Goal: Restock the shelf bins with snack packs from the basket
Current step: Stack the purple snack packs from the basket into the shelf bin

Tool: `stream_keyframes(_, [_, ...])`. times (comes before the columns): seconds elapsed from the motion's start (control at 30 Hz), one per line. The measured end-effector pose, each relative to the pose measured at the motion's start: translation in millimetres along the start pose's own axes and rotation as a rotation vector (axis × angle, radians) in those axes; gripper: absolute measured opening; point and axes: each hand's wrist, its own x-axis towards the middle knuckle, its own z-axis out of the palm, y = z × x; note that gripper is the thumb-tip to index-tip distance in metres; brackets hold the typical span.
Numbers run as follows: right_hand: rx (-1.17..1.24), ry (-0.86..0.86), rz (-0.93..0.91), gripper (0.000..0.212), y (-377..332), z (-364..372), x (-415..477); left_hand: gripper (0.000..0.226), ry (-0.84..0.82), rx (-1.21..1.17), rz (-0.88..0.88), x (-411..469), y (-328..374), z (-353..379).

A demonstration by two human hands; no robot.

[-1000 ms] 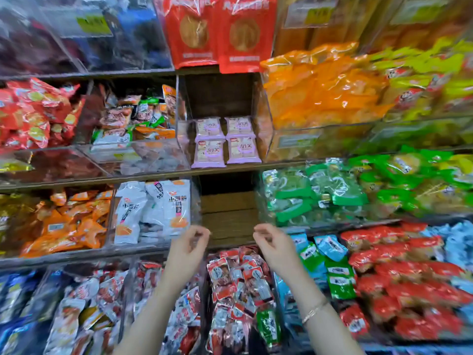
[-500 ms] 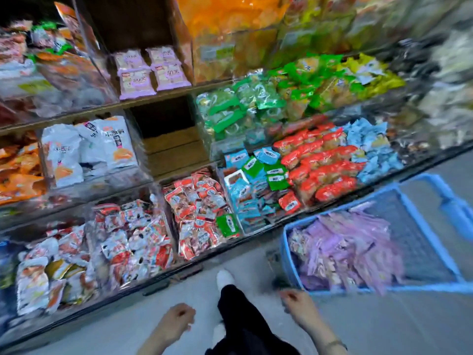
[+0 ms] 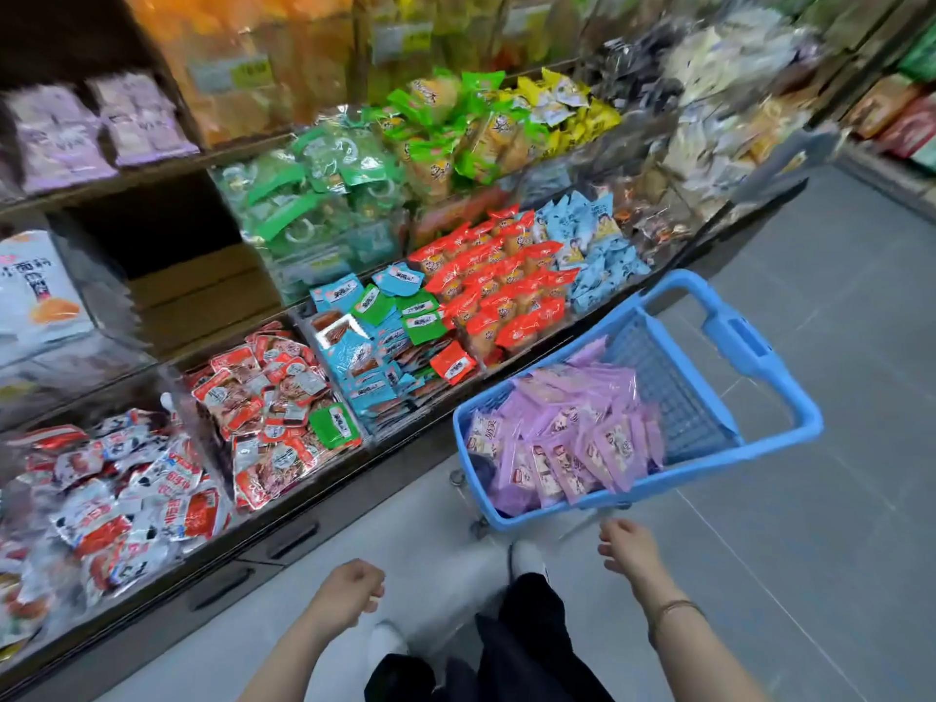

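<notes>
**While the basket sits loaded, both hands hold nothing**

Purple plastic snack packs (image 3: pixel 572 433) are piled in the left half of the blue plastic mesh basket (image 3: pixel 678 397), which sits in the aisle over the grey tiled floor (image 3: pixel 810 549), just beside the lowest shelf bins. Right hand (image 3: pixel 628 549) is near the basket's near rim, not touching it, fingers relaxed and apart. Left hand (image 3: pixel 349 592) is well apart from the basket, fingers curled in, empty. Matching purple packs (image 3: pixel 96 129) lie on the upper shelf, far left. The clear plastic bins (image 3: pixel 202 438) hold red, blue and green packs.
</notes>
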Motion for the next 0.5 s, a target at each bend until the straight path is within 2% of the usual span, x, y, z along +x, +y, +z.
stream_keyframes(0.2, [-0.107,0.095,-0.130,0.011,-45.4,-64.9,72.7,0.012,-0.026,-0.011,0.061,20.4,84.2,79.7])
stream_keyframes(0.37, [-0.391,-0.047,-0.126,0.024,-75.9,-92.9,133.4,0.015,0.005,-0.079,0.112,34.1,151.2,147.5])
stream_keyframes(0.47, [-0.480,-0.173,-0.146,0.022,-81.0,-98.4,160.6,0.013,0.030,-0.080,0.128,44.5,179.8,181.4])
stream_keyframes(0.5, [-0.512,-0.215,-0.161,0.029,-80.8,-98.9,168.4,0.012,0.042,-0.083,0.133,49.1,186.9,191.6])
